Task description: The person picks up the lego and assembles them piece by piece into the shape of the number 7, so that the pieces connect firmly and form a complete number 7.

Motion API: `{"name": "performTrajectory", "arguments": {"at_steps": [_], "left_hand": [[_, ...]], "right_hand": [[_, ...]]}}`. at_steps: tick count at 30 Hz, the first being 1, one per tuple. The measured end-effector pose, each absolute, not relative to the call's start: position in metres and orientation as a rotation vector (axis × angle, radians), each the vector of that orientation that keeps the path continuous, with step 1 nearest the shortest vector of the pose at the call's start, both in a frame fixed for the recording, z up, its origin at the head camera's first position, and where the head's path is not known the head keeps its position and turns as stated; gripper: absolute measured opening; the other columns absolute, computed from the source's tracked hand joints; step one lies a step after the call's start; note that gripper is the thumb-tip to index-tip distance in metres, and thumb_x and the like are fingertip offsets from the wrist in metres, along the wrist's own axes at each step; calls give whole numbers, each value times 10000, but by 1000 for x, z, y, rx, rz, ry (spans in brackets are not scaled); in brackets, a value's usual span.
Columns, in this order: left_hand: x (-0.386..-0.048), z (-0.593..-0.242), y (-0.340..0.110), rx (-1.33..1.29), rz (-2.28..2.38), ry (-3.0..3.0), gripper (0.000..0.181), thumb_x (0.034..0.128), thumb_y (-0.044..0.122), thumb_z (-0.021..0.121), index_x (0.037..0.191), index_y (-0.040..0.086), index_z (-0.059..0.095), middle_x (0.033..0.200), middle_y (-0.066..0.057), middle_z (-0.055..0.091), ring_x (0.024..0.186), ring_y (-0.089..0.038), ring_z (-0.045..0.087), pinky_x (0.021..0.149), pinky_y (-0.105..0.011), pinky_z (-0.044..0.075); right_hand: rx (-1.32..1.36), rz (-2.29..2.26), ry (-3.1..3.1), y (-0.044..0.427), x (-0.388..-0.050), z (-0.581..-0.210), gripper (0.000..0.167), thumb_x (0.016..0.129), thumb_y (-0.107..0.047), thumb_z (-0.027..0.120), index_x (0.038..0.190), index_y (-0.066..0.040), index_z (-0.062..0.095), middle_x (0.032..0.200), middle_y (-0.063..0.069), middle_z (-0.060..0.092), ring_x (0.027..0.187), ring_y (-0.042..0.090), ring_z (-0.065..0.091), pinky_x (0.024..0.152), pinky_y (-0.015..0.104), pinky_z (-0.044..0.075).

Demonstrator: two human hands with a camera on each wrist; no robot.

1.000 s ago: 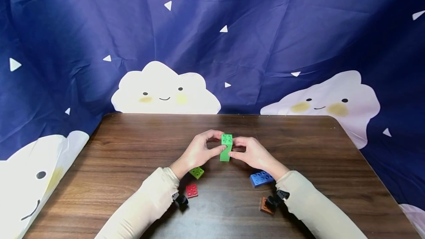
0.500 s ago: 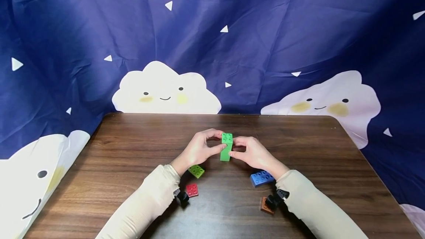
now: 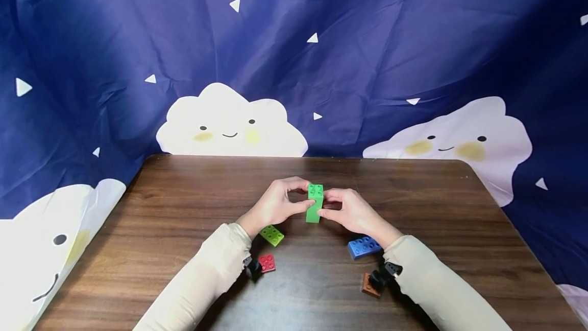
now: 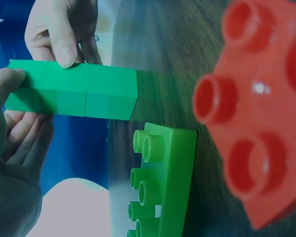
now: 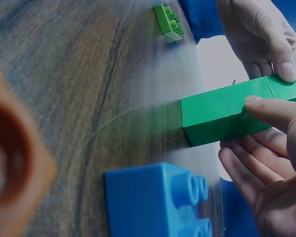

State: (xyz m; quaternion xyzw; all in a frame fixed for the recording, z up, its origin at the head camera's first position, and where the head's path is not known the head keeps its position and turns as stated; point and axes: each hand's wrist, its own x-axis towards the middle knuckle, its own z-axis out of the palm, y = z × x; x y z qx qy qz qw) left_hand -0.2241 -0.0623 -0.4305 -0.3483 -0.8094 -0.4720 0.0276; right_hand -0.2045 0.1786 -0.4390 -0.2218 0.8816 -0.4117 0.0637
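A tower of three stacked bright green toy bricks [image 3: 314, 212] stands upright between both hands, its studs on top. With thumb and fingers, my left hand [image 3: 275, 204] pinches the upper part of the tower. Lower down, around the middle brick, my right hand [image 3: 352, 212] pinches it from the other side. The left wrist view shows the tower [image 4: 108, 91] lengthwise, its lower end by the table surface. Seams between the bricks look tight in the right wrist view, where the right thumb lies on the middle brick [image 5: 244, 98].
Near the left wrist lie a lime green brick [image 3: 273, 236] and a red square brick [image 3: 267, 262]. By the right forearm are a blue brick [image 3: 363, 247] and a brown brick [image 3: 369, 286], partly behind the wrist camera. A blue cloth hangs behind the wooden table [image 3: 206, 183].
The left wrist and sleeve have shifted slightly up and to the right, uncovering more of the lime green brick. Both hands keep their hold on the green tower, and the head view has drifted slightly.
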Motion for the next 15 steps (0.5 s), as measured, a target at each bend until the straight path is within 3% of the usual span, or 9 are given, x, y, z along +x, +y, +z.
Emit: {"name": "performTrajectory", "arguments": {"at_steps": [5,15], "left_hand": [[-225,-430,-63,-1082,-1449,-2495,229,924,112,851,1144,68,809,1116,-63,800,1054,-200,733,979,-376,621],[-226,-432,-62,-1109,-1470,-2464,242,927,107,846,1153,32,803,1116,-102,798,1059,-288,747,969,-500,623]], "right_hand": [[-662,-1237,2652,179,-206,-436,307,982,-176,804,1268,-70,772,1183,77,815,1143,260,755,1032,516,603],[-672,-1293,2630,176,-206,-428,311,991,-188,797,1273,-60,760,1268,121,783,1183,277,753,1032,457,622]]}}
